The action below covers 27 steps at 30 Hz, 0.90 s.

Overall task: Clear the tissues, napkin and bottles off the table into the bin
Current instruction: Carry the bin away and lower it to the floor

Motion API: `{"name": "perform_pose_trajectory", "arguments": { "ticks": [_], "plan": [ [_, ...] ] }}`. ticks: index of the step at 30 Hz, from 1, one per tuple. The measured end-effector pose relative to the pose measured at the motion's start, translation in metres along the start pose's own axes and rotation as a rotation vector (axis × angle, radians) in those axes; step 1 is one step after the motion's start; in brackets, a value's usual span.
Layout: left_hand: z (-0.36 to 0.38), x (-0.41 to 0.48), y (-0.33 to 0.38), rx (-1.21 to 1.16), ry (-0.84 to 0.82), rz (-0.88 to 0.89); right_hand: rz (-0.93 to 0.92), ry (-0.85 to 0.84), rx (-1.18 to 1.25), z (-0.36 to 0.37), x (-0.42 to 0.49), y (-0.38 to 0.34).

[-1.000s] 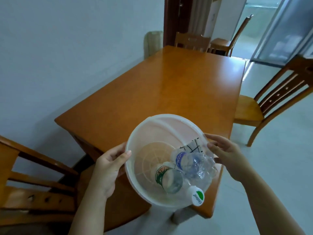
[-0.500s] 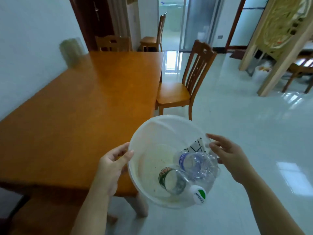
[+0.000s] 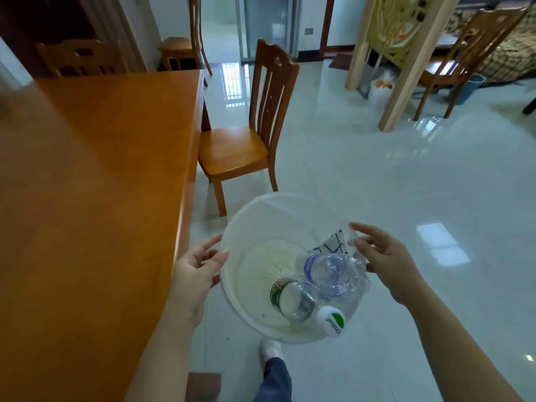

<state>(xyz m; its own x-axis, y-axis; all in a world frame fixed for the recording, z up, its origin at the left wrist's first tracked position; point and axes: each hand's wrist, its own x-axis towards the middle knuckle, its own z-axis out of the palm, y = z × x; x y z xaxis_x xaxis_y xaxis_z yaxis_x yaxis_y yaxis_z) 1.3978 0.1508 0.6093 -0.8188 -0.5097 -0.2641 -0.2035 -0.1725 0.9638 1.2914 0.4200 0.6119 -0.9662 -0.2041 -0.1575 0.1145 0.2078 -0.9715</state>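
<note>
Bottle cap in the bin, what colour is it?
The bottle cap in the bin is white with a green patch; the head view shows it.

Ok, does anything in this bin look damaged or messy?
Yes. The blue-labelled bottle lying in the white bin is crushed and crumpled out of shape. The bin's floor also shows a yellowish stain and a few small dark specks. Nothing appears to be spilled on the tiles around it.
</note>
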Motion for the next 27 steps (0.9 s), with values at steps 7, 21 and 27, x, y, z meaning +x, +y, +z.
{"name": "perform_pose_trajectory", "arguments": {
  "ticks": [7, 21, 27],
  "plan": [
    [0.052, 0.124, -0.012, 0.029, -0.016, -0.054, 0.100, 0.069, -0.012, 0.000, 0.117, 0.024],
    [0.141, 0.320, -0.172, 0.169, 0.020, -0.199, 0.326, 0.167, 0.004, 0.006, 0.293, 0.202],
    [0.160, 0.371, -0.281, 0.142, 0.047, -0.326, 0.444, 0.135, 0.046, 0.013, 0.334, 0.312]
  ]
}}
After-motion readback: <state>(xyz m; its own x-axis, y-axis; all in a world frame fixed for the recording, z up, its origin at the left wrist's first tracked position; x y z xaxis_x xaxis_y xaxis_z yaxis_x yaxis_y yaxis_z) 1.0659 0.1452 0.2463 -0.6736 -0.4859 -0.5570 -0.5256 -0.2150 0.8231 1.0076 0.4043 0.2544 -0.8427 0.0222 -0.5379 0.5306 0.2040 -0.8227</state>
